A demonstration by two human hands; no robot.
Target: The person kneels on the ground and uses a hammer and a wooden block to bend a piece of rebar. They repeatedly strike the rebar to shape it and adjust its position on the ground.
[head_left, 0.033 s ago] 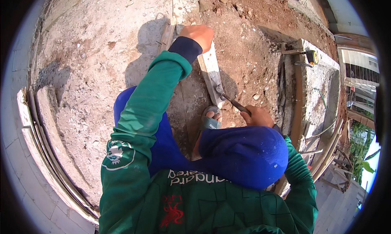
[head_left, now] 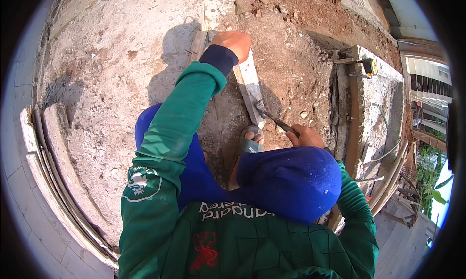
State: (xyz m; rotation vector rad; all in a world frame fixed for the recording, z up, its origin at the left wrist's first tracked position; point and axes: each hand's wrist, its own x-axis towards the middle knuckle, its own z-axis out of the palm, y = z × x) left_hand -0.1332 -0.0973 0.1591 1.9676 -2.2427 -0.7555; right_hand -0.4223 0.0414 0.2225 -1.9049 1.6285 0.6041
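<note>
A pale, narrow wooden board (head_left: 248, 80) lies lengthwise in front of me, its near end by my sandalled foot (head_left: 252, 139). My left hand (head_left: 234, 43) is closed at the far part of the board; its fingertips are hidden behind the fist. In my right hand (head_left: 309, 136) is the dark handle of a hammer (head_left: 277, 123), held low beside my blue-clad knee. The hammer's metal head rests on or just over the board near its near end. I cannot tell whether a nail is under it.
A thin wooden strip (head_left: 198, 43) with a nail sticking out lies left of my left hand. At the right, a yellow-and-black tape measure (head_left: 370, 66) sits by a concrete block (head_left: 388, 99). Long planks (head_left: 46, 177) lean at the left. Reddish soil with stones (head_left: 296, 70) surrounds the board.
</note>
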